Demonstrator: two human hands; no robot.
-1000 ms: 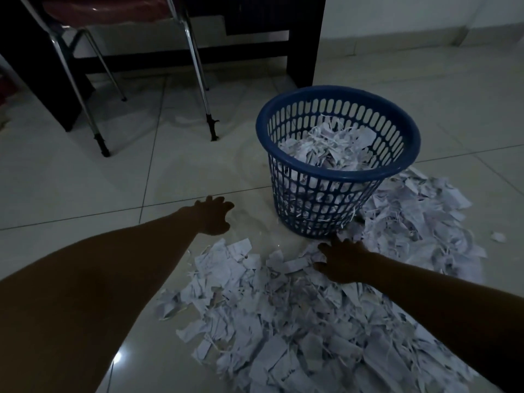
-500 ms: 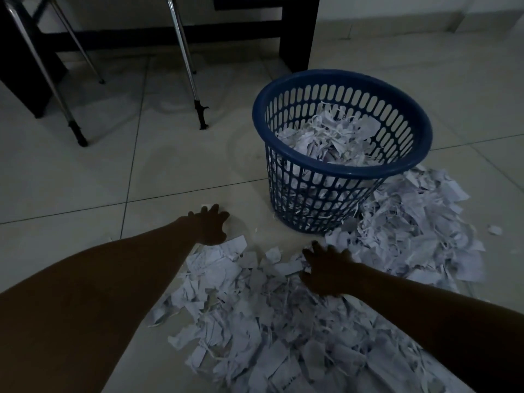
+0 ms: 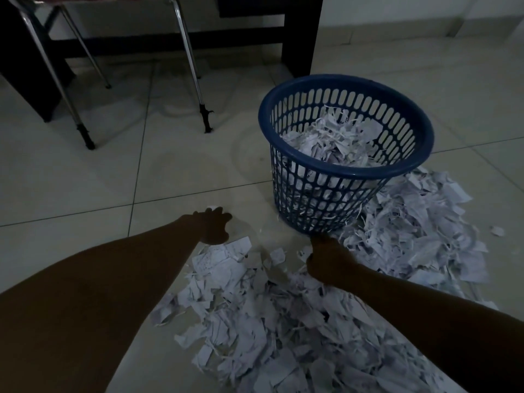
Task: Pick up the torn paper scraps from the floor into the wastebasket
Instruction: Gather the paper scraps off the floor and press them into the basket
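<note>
Left hand [image 3: 212, 226] lies spread, grip apart, on the floor [image 3: 85, 180]; right hand [image 3: 326, 259] rests on paper scraps [image 3: 255, 321] near the wastebasket [image 3: 346, 168], grip unclear.

white paper scraps [image 3: 283, 330] heaped beside blue wastebasket [image 3: 334, 177]

Pale glossy tiled floor [image 3: 85, 177], dim light; chrome chair legs [image 3: 190, 66], dark wooden desk leg [image 3: 300, 35], white wall [image 3: 397, 9] beyond fingers.
</note>
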